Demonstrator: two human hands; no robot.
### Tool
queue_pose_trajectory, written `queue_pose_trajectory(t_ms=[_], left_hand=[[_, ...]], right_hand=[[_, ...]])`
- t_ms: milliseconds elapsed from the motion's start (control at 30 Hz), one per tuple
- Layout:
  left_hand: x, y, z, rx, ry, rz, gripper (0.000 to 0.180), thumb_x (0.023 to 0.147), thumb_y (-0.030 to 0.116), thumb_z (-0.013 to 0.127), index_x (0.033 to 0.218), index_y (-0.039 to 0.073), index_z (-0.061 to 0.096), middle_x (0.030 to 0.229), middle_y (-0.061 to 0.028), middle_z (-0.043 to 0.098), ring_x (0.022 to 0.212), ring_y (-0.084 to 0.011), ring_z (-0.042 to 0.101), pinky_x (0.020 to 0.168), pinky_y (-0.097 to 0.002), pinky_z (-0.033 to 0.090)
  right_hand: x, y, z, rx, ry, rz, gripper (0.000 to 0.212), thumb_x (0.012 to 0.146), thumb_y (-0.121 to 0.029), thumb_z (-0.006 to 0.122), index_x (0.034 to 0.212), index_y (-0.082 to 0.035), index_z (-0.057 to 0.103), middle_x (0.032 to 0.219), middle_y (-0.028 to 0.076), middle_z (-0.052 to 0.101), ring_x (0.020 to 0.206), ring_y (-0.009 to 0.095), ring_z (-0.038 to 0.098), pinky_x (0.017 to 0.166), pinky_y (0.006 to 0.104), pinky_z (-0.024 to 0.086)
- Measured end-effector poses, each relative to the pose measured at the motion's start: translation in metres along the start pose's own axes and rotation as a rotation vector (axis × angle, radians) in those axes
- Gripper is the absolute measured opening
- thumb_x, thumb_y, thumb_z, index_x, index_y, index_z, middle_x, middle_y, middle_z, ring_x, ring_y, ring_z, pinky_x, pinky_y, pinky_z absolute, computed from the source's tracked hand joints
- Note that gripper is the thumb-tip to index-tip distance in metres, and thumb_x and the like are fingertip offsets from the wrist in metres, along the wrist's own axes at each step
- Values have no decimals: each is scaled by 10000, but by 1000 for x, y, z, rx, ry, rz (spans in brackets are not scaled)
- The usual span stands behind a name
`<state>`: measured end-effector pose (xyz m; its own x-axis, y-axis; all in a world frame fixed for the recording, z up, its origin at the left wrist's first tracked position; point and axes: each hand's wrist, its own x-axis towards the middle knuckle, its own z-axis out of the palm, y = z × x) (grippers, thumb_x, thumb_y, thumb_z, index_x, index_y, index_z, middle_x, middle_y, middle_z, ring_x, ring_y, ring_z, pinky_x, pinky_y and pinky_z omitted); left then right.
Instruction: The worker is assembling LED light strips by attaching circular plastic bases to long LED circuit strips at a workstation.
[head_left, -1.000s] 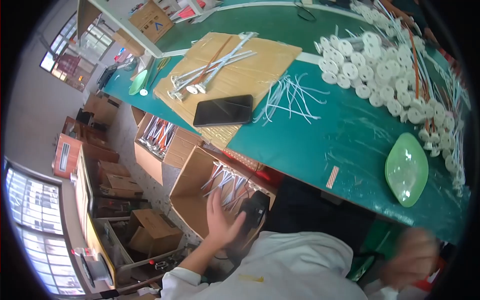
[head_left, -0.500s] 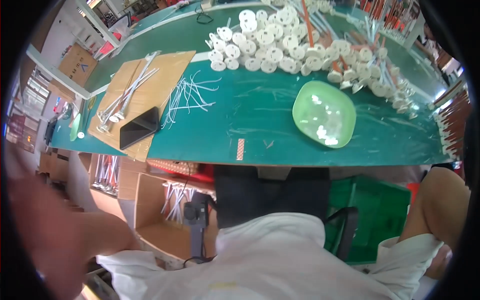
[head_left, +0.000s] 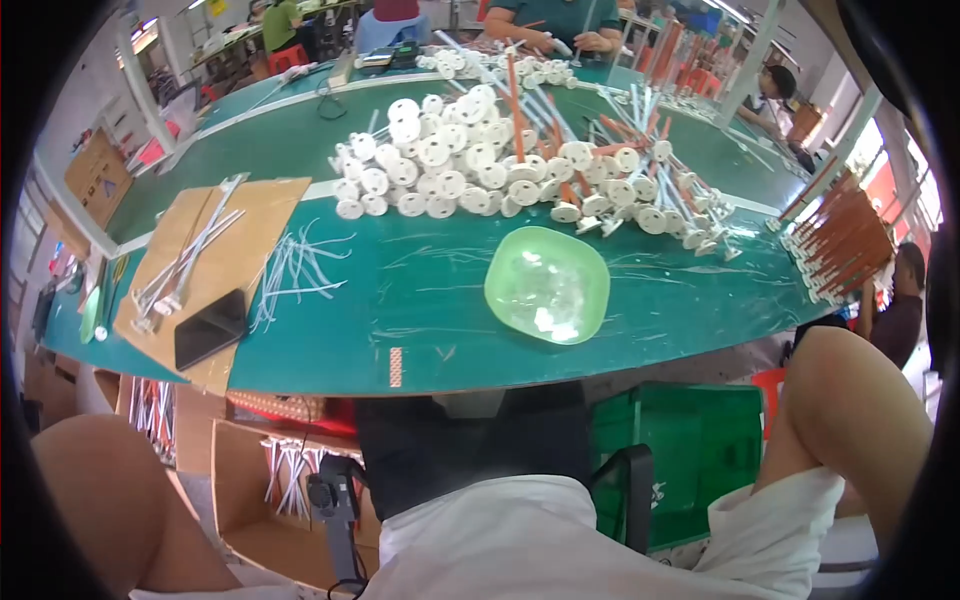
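One long green table (head_left: pixel 440 362) fills mid-view. Pile of white-disc rods (head_left: pixel 433 152) nr ctr, in the way across; cardboard sheet (head_left: pixel 268 208) on L w/ a few more; green bowl (head_left: pixel 547 285) btwn pile & near edge; black phone (head_left: pixel 211 328) on sheet. Both hands out of view, can't tell if fingers clenched or loose.
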<state>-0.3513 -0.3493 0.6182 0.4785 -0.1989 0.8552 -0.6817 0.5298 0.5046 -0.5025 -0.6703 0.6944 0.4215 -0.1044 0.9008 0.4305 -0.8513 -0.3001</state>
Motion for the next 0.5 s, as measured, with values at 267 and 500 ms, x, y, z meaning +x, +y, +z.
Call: queue_pose_trajectory(t_ms=[267, 500], left_hand=[[60, -65, 40, -344, -29, -81, 284, 979, 208, 417, 1129, -3, 535, 1072, -115, 559, 896, -179, 544, 808, -325, 455], [184, -114, 44, -527, -166, -186, 240, 991, 182, 422, 1127, 19, 533, 1033, -78, 569, 842, -135, 548, 758, -290, 469]], right_hand=[[77, 47, 6, -63, 120, -57, 188, 837, -98, 645, 1012, -51, 692, 1040, 78, 703, 819, 202, 666, 771, 304, 524], [52, 160, 83, -686, -586, 115, 171, 752, -57, 665, 907, -115, 709, 968, 68, 656, 952, 261, 604, 831, 391, 502]])
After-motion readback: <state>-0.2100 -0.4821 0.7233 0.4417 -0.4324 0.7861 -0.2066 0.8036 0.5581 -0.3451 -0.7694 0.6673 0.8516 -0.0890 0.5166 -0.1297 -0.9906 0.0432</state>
